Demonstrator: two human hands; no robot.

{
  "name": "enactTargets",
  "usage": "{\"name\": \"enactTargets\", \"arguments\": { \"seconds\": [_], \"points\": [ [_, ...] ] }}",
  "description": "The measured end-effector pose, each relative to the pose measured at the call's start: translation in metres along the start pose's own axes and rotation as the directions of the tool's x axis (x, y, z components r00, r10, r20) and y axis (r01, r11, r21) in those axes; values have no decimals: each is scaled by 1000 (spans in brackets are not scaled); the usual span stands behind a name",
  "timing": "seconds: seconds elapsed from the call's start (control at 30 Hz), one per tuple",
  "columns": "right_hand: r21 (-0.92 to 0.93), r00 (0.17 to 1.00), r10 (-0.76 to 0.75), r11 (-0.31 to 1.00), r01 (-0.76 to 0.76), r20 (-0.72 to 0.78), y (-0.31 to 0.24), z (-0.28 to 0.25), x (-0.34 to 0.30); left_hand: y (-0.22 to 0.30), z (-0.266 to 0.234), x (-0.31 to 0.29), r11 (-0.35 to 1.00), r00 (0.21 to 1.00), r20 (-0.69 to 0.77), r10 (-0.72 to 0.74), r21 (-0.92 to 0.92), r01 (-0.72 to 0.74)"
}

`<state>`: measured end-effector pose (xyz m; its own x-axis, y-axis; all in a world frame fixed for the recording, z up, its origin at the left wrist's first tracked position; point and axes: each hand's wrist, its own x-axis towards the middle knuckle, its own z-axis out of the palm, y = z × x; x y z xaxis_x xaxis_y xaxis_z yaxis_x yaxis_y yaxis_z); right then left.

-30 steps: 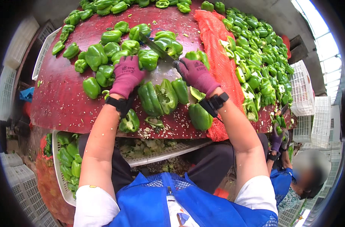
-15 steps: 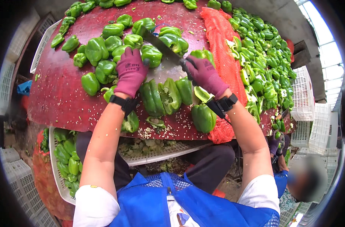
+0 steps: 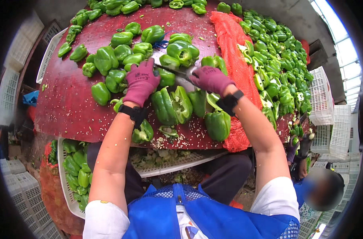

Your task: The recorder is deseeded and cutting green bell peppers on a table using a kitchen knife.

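Observation:
My right hand (image 3: 210,79), in a purple glove, grips a knife (image 3: 176,72) whose dark blade points left. The blade lies across the upper part of a green bell pepper (image 3: 166,78). My left hand (image 3: 141,83), gloved alike, is curled against that pepper's left side, its thumb touching it. Just nearer to me stand a whole-looking pepper (image 3: 163,105) and an opened pepper (image 3: 182,104) with its pale inside showing. A cut piece (image 3: 214,101) sits below my right wrist, beside another pepper (image 3: 217,125). A cut-off pepper core (image 3: 168,131) lies near the front edge.
The red tabletop (image 3: 66,113) is strewn with seeds and several peppers. Red netting (image 3: 239,95) separates it from a big pepper heap (image 3: 283,67) on the right. A white crate (image 3: 72,199) of peppers stands lower left; another person (image 3: 301,175) works lower right.
The knife has come down from a raised, tilted position onto the pepper by my left hand. My right hand has shifted slightly left and lower. The whole view has moved a little.

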<state>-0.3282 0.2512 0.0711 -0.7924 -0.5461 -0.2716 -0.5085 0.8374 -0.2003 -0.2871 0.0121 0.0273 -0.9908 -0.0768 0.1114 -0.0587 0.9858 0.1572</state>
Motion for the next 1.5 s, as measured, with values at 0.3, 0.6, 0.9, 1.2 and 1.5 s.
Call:
{"name": "enactTargets", "arguments": {
  "seconds": [0.3, 0.6, 0.9, 1.2, 1.5],
  "points": [
    [844, 891, 414, 532, -70, -187, 10, 21, -74, 41, -20, 71, 815, 994, -113, 2, -575, -67],
    [485, 957, 239, 864, -134, -163, 55, 39, -49, 34, 67, 153, 667, 945, 196, 261, -744, -30],
    [716, 823, 440, 696, -59, -360, -9, -2, -107, 32, 47, 107, 596, 920, 199, 336, -801, -44],
    [119, 978, 147, 984, -130, -150, 53, 48, -22, 27, 18, 80, 742, 927, 121, 354, -640, -200],
    [664, 814, 483, 728, -168, -323, 24, 24, -56, 28, 27, 134, 811, 957, -2, 290, -531, -247]
  ]
}}
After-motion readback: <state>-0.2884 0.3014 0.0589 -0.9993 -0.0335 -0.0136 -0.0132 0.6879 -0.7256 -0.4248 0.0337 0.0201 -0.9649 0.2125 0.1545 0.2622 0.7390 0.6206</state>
